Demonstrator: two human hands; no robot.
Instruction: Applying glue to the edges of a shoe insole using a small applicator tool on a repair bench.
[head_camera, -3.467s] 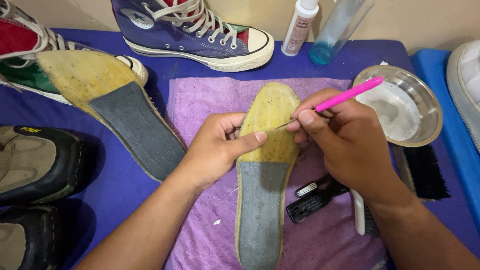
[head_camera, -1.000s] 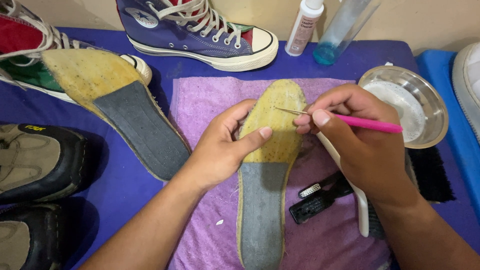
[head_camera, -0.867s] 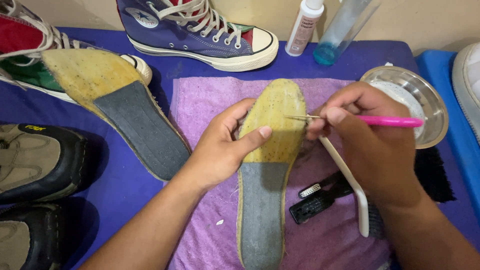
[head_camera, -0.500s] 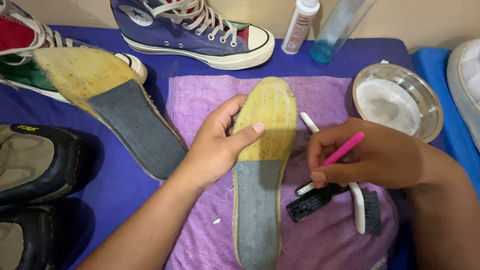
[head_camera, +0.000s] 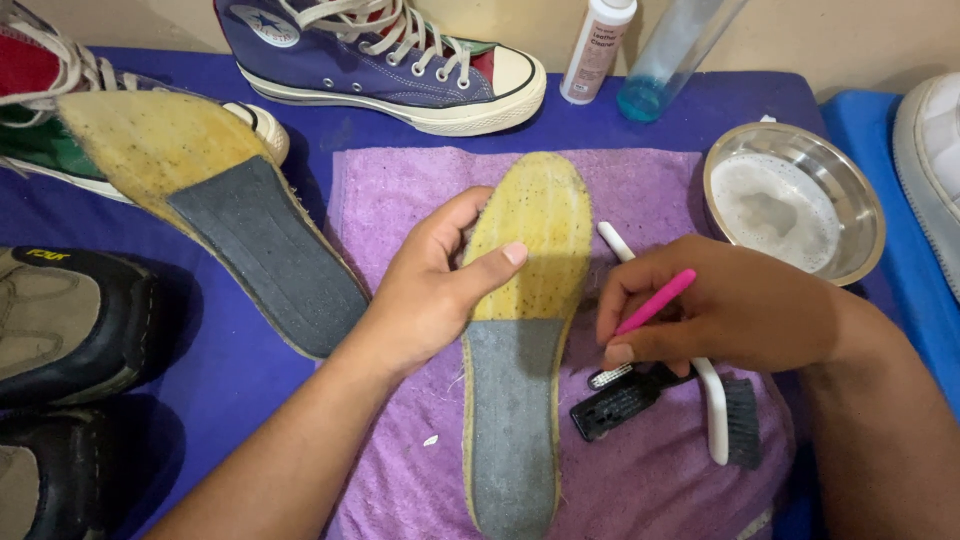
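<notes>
Insole (head_camera: 525, 330) lies lengthwise on the purple towel (head_camera: 390, 190), toe end away from the person, heel end near the bottom edge of the view. Front half is yellow, dirty, peppered with dark specks; back half is grey fabric; frayed pale edge all round, loose fibres on its left side. Left hand (head_camera: 430, 290) grips the insole at its left edge around the middle, fingers curled under the rim, thumb pressed flat on the yellow part just above the grey. Right hand (head_camera: 720, 310) is right of the insole, apart from it, closed around a thin pink tool (head_camera: 655, 302), held pen-like with the pink end sticking up toward the insole; its tip is hidden under the fingers. Under the right hand, on the towel: a white-handled brush (head_camera: 716, 420) with dark bristles, and a small black comb-like piece (head_camera: 615, 405) just right of the insole's grey part. Metal bowl (head_camera: 800, 150) with soapy water sits to the upper right of the insole, off the towel's corner. Second insole (head_camera: 210, 210), same yellow and grey, lies angled to the left of the towel on the blue cloth (head_camera: 250, 390). Blue high-top sneaker (head_camera: 380, 55) above the insole; white bottle (head_camera: 597, 50) and clear bottle (head_camera: 675, 60) with blue liquid beside it. Dark shoes (head_camera: 70, 320) far left.
</notes>
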